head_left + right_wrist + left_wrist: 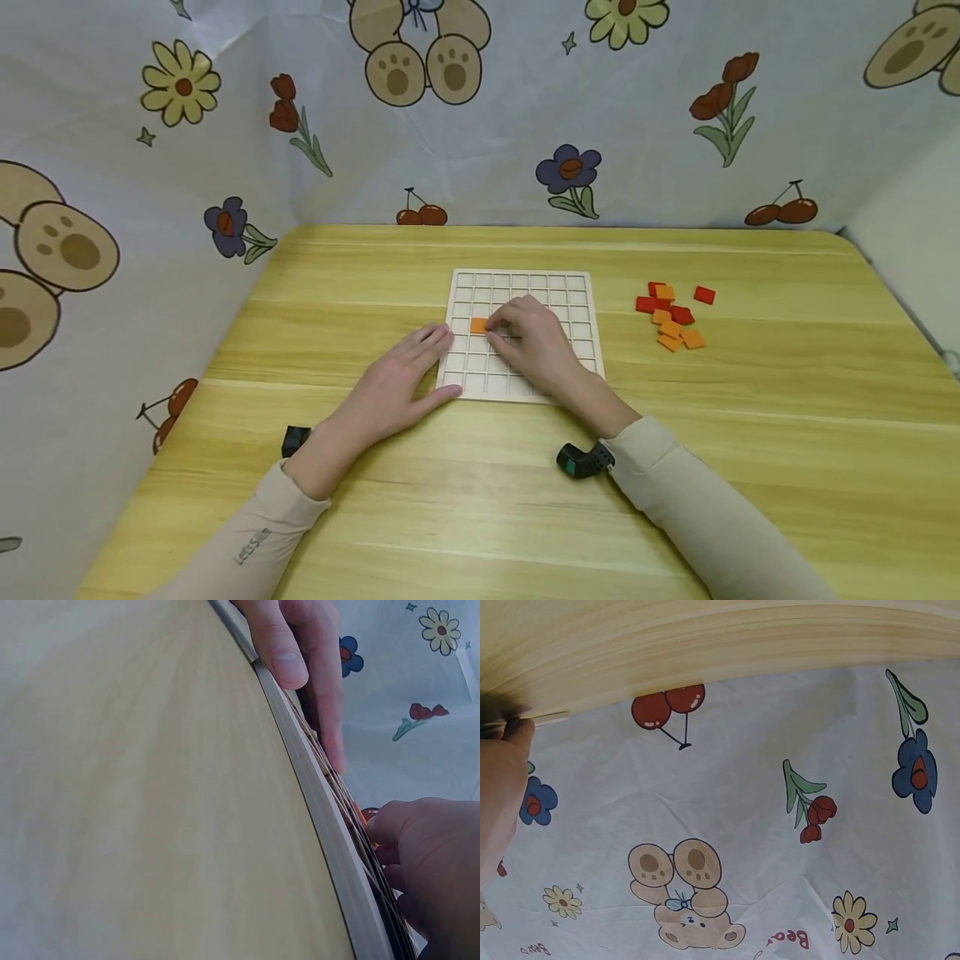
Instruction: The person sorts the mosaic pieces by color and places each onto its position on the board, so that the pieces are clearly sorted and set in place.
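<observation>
A pale square grid board (521,392) lies on the wooden table, with an orange tile (478,326) on a cell toward its left side. My right hand (536,342) reaches over the board, thumb and curled fingers drawn together at the tile's right edge. The right wrist view shows a sliver of the orange tile (363,815) by the fingertips of the right hand (439,862), low over the board. My left hand (401,379) lies with spread, straight fingers at the board's left edge, thumb at the near-left corner. Only part of the left hand (502,787) shows in the left wrist view.
To the right of the board lies a loose pile of red tiles (682,315) and orange tiles (693,339). A single red tile (704,295) sits apart. Behind the table (450,500) hangs a printed cloth (495,158), which also runs down the left side.
</observation>
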A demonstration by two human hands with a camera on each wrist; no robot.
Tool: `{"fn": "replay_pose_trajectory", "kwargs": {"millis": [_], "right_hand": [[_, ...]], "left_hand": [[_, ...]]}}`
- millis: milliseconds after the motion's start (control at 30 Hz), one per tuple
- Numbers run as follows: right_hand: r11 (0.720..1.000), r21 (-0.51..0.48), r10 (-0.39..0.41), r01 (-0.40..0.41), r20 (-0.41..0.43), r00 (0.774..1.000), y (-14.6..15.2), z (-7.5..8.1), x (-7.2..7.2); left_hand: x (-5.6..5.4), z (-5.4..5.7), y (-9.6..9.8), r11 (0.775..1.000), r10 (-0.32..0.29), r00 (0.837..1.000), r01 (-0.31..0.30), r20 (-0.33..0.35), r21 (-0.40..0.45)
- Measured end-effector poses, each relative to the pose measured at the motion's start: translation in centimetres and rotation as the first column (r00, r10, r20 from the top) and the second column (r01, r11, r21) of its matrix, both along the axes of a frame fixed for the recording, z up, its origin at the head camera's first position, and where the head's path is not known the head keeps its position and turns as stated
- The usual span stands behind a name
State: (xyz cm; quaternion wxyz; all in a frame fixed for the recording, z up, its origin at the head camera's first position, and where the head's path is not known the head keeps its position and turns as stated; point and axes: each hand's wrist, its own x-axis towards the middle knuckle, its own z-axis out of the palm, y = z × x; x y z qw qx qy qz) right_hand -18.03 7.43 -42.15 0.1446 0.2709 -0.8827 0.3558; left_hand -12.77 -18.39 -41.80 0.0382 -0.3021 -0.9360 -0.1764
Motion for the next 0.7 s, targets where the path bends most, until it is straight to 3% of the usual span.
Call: {"fn": "replay_pose_trajectory", "kwargs": {"millis": [300,700], "right_hand": [[1.000,-0.007,0.008,-0.008,0.021,1.000,1.1,0.3,0.3],[0.996,-0.026,-0.080,0.080,-0.003,0.997,8.1,0.1,1.7]], "left_hand": [[0.0,0.2,0.1,1.000,0.003,1.000,-0.003,0.013,-0.005],[0.0,0.0,0.3,1.000,-0.003,1.000,0.003,0.015,-0.007]]}}
